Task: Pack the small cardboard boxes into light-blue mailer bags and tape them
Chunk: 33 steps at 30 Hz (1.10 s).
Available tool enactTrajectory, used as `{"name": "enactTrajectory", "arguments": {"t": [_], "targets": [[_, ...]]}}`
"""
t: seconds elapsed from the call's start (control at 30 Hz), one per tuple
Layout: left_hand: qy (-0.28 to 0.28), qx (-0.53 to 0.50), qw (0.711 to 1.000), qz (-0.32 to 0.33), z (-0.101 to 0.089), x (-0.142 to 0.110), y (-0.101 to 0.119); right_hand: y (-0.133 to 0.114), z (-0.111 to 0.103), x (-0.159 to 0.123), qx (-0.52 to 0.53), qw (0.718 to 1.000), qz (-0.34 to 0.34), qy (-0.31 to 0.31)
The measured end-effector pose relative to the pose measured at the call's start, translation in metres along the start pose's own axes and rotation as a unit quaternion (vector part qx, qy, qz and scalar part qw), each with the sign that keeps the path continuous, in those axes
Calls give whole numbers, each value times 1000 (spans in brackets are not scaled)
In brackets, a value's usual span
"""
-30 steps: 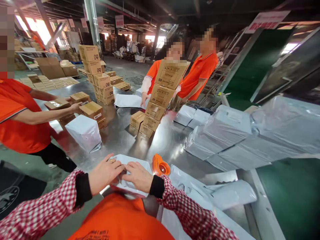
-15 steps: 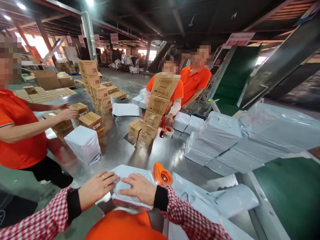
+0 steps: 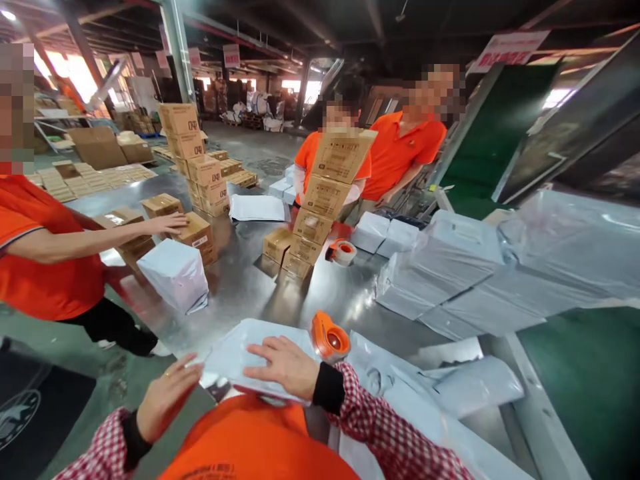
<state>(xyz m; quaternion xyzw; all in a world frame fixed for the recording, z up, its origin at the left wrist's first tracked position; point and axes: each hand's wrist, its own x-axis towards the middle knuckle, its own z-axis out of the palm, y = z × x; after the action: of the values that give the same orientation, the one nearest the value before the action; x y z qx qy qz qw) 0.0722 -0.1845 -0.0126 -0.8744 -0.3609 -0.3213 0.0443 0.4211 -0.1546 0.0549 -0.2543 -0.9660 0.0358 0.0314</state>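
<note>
In front of my body on the metal table lies a package in white plastic wrapping (image 3: 231,350). My right hand (image 3: 285,367) rests flat on its top with the fingers spread. Off the package's left side, my left hand (image 3: 170,397) is raised in the air, fingers stretched out and nothing in it. An orange tape dispenser (image 3: 330,335) touches or nearly touches the package's far right corner. To the right, white plastic mailer bags (image 3: 395,380) lie loose and partly overlapping, near my right sleeve.
A wrapped white box (image 3: 175,273) stands on the left. Beside it a co-worker's hand (image 3: 170,225) touches a brown carton (image 3: 195,233). Mid-table rises a leaning carton stack (image 3: 325,197), with another tape dispenser (image 3: 343,252) alongside. White parcels (image 3: 450,267) are piled right, by a green conveyor belt (image 3: 590,373).
My left hand has come off the package and moved left and down. My right hand stays on it. The left co-worker's hand has reached onto a carton. The view has shifted slightly.
</note>
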Motion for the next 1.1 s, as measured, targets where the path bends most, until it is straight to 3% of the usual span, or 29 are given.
{"name": "enactTrajectory", "arguments": {"t": [0.07, 0.13, 0.17, 0.27, 0.33, 0.4, 0.5, 0.6, 0.7, 0.77, 0.83, 0.87, 0.9, 0.93, 1.03, 1.1], "targets": [[55, 25, 990, -129, -15, -4, -10, 3, -2, 0, 13, 1000, 23, -10], [66, 49, 981, -175, -24, 3, -15, 5, -3, 0, 16, 999, 31, -11], [48, 51, 986, -153, -24, 11, -14, 6, -4, 0, 14, 999, 27, -10], [-25, 51, 998, -1, -8, 42, -6, 6, -4, 0, -3, 1000, 20, -1], [-33, 41, 995, 84, 9, 63, -2, 6, -4, 0, -17, 1000, 15, -1], [-18, 24, 993, 118, 22, 76, -5, 5, -3, -2, -24, 1000, 17, -2], [-8, -4, 993, 120, 34, 69, -17, 6, 3, -5, -10, 998, 53, 15], [-39, -9, 990, 137, 40, 34, -23, 7, 17, -13, 27, 987, 138, 81], [-88, 5, 983, 164, 30, 3, -29, 3, 32, -23, 90, 941, 244, 215], [-61, 21, 989, 136, 10, 8, -31, -3, 37, -30, 139, 883, 311, 322], [26, 46, 998, 21, -12, 37, -23, -10, 36, -36, 173, 822, 372, 395], [62, 42, 994, -76, -20, 57, -14, -13, 34, -38, 178, 799, 401, 411], [93, 15, 988, -122, -24, 78, -3, -16, 33, -39, 176, 787, 424, 412], [87, -25, 988, -128, -22, 96, 11, -18, 33, -39, 173, 785, 439, 403], [-59, -151, 985, -53, 14, 125, 51, -24, 46, -32, 197, 785, 442, 387], [-92, -231, 956, -159, 47, 121, 71, -27, 67, -27, 256, 745, 444, 427]]}}
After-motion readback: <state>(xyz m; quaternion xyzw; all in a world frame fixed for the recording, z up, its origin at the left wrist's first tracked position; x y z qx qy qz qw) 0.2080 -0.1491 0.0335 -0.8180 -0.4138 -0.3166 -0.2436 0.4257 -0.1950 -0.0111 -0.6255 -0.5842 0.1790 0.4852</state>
